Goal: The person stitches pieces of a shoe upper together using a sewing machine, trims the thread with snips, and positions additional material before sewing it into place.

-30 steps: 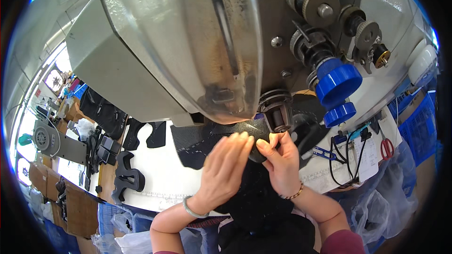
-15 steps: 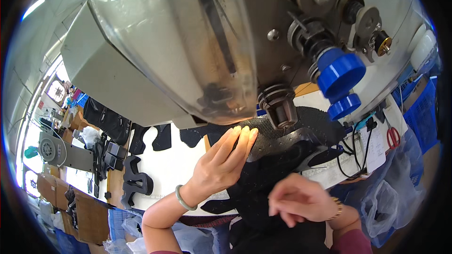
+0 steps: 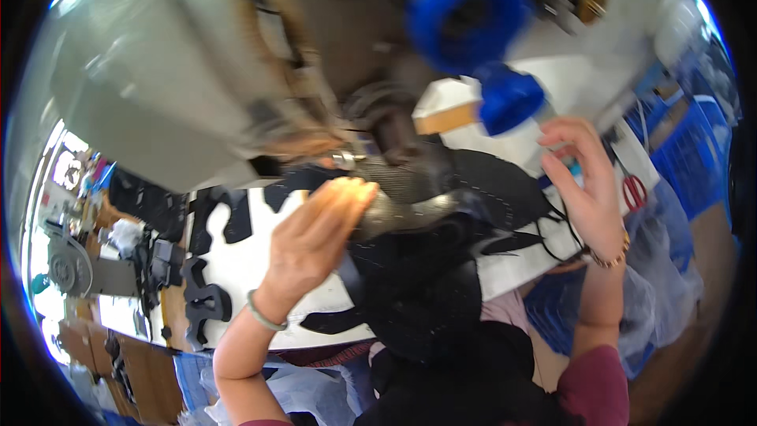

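My left hand (image 3: 315,237) is stretched flat, its fingertips pressing a black fabric piece (image 3: 441,213) under the foot of a large grey sewing machine (image 3: 181,71). A bright lamp lights the fingertips. My right hand (image 3: 583,181) is raised to the right, away from the fabric, close to a small blue and white thing below the machine's blue knobs (image 3: 505,95); whether the fingers grip it cannot be told. More black fabric (image 3: 426,308) hangs down into my lap.
Black cut fabric shapes (image 3: 205,300) lie on the white table (image 3: 236,268) at the left. Red-handled scissors (image 3: 633,192) and black cables (image 3: 552,237) lie at the right. Blue crates (image 3: 686,150) and clear plastic bags (image 3: 670,284) stand to the right.
My right hand has left the fabric, dropped toward my lap, then risen to the right beside the blue knobs. The left hand has stayed on the fabric. The view has tilted and moved closer.
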`<state>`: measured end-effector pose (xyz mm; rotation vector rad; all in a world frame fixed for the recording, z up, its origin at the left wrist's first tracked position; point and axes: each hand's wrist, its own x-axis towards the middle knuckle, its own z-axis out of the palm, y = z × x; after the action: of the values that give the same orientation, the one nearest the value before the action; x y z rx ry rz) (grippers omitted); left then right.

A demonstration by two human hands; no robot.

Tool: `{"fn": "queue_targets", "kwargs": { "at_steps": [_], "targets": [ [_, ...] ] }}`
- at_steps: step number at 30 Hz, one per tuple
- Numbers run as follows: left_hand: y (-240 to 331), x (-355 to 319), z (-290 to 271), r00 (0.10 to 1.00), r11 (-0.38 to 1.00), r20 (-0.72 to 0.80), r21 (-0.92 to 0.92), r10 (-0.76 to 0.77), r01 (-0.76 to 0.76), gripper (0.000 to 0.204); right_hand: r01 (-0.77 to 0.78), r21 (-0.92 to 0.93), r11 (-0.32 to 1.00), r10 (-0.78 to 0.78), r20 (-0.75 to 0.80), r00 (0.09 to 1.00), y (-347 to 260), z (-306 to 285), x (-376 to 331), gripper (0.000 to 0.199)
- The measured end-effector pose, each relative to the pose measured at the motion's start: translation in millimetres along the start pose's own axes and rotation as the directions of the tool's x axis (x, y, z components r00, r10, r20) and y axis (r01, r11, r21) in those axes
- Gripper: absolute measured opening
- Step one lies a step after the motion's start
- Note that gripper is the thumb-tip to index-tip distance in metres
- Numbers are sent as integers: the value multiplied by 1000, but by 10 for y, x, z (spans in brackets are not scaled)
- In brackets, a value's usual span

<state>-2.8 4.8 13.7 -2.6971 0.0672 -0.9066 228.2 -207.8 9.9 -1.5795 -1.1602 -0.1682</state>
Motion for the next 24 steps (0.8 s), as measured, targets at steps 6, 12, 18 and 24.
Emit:
{"fn": "queue_targets", "kwargs": {
  "at_steps": [6,12,18,24],
  "targets": [
    [24,-3,56,995,993,-57,-81,-86,81,47,-212,-250,945,254,150,955,328,-182,-247,10],
    [170,19,15,975,959,-1,-183,-222,218,48,84,-496,864,55,260,964,661,-10,-818,12],
    [694,-163,-323,829,813,-68,-254,-555,524,19,257,-661,705,-17,346,938,958,316,-950,17],
    [835,8,-257,847,855,388,-221,-364,469,46,107,-583,805,39,232,972,1040,138,-957,16]
  ]
}}
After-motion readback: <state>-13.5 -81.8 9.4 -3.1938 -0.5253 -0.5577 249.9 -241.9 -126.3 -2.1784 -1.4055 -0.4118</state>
